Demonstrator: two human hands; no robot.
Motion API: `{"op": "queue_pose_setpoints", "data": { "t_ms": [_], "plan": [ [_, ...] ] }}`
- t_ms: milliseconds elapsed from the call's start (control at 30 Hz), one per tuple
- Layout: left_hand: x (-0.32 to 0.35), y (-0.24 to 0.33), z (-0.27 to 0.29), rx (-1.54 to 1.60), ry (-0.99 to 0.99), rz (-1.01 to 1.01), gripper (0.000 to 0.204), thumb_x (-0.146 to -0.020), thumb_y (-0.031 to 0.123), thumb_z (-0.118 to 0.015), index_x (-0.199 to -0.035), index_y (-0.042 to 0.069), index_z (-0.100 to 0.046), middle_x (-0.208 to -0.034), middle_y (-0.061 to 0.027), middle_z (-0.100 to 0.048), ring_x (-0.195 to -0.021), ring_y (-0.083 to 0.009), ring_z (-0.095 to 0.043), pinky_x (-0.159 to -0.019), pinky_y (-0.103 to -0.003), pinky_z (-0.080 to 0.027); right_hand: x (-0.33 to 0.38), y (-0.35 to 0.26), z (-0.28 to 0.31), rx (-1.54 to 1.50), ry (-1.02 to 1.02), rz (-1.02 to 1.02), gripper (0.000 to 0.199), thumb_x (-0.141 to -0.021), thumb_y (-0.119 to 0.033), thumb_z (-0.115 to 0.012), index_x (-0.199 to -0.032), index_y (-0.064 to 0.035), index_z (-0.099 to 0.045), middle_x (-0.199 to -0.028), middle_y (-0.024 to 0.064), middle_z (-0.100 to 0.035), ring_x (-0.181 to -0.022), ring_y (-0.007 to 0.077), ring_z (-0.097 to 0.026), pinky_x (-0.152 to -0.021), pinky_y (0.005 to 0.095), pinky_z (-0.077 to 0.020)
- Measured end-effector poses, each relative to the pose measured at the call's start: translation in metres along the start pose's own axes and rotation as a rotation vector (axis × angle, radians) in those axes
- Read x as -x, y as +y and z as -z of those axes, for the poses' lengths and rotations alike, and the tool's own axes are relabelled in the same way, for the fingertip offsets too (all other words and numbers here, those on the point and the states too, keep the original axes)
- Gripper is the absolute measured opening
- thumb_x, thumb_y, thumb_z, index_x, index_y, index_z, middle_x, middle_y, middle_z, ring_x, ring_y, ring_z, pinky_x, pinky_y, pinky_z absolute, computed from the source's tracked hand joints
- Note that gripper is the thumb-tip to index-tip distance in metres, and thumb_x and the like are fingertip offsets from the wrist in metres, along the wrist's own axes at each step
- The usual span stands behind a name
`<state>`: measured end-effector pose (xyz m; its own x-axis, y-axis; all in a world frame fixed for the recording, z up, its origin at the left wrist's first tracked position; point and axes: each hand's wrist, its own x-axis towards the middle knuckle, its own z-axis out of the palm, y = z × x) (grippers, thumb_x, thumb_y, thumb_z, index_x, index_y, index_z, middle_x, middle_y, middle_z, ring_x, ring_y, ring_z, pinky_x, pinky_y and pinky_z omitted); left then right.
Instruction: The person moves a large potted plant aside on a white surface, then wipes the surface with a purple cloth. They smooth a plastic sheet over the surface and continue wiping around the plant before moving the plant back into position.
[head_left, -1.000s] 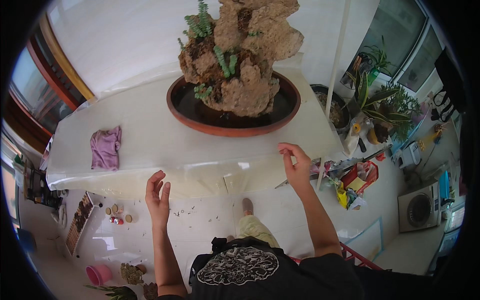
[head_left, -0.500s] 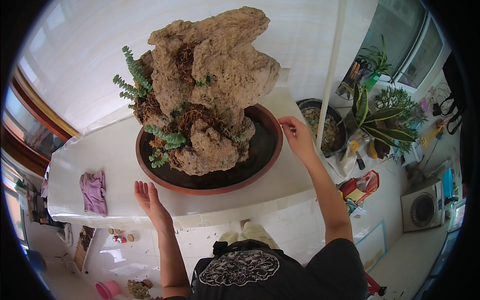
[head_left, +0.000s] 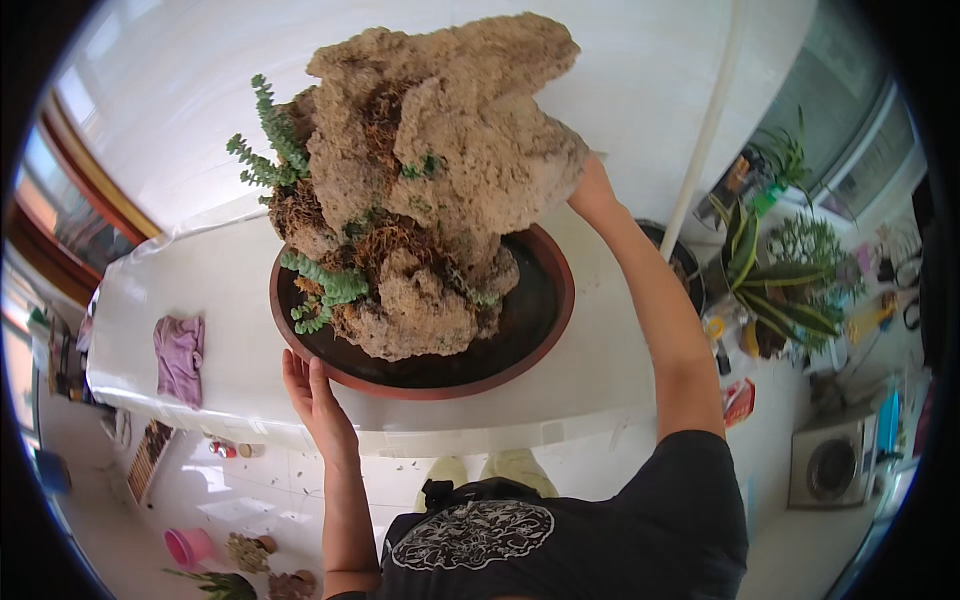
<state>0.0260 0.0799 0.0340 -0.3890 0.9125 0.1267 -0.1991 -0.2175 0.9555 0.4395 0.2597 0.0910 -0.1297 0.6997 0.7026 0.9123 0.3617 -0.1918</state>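
A big rough tan rock [head_left: 480, 150] stands in an oval reddish-brown basin [head_left: 556, 335] with a dark inside. Green succulents [head_left: 330, 280] and brown root-like fibres [head_left: 408, 245] grow on its left side and in its hollows. My left hand [head_left: 325, 410] is at the basin's near left rim, fingers stretched out and holding nothing; its fingertips look close to or against the rim. Over on the right, my right hand [head_left: 592, 192] reaches up to the rock's right edge. Its fingers are hidden behind the stone, so their grip does not show.
The basin sits on a pale covered table [head_left: 240, 350], a crumpled purple cloth [head_left: 179, 360] to its left. A light pole [head_left: 705, 130] rises at the right. Beyond it are a dark pot [head_left: 682, 265] and a striped leafy plant [head_left: 770, 280]. A pink bucket [head_left: 188, 546] stands on the floor.
My right hand has moved from beside the basin's right rim up to the rock's right edge, its fingers now hidden. My left hand has come closer to the rim. The view has shifted slightly.
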Motion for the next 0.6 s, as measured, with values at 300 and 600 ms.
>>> {"op": "queue_pose_setpoints", "data": {
  "t_ms": [300, 600],
  "plan": [
    [0.025, -0.015, -0.038, 0.163, 0.176, -0.015, 0.054, -0.097, 0.018, -0.055, -0.142, 0.000, -0.032, -0.138, -0.0113, -0.045, -0.125, -0.0197, -0.045, -0.107, -0.033, -0.033, -0.020, 0.090, -0.128, -0.625, -0.081, -0.040, 0.038, -0.080, -0.010, -0.061, -0.117, 0.0007, -0.057, -0.115, 0.0200, -0.060, -0.107, 0.0377, -0.056, -0.093, 0.0426, -0.0460],
    [0.020, -0.028, -0.043, 0.289, 0.327, -0.015, 0.057, -0.090, 0.015, -0.059, -0.140, 0.005, -0.033, -0.134, -0.0113, -0.047, -0.123, -0.0233, -0.047, -0.104, -0.036, -0.037, -0.020, 0.043, -0.121, -0.131, -0.248, 0.175, 0.047, -0.077, -0.006, -0.060, -0.123, -0.0006, -0.054, -0.114, 0.0181, -0.060, -0.109, 0.0358, -0.056, -0.094, 0.0413, -0.0459]
  ]
}}
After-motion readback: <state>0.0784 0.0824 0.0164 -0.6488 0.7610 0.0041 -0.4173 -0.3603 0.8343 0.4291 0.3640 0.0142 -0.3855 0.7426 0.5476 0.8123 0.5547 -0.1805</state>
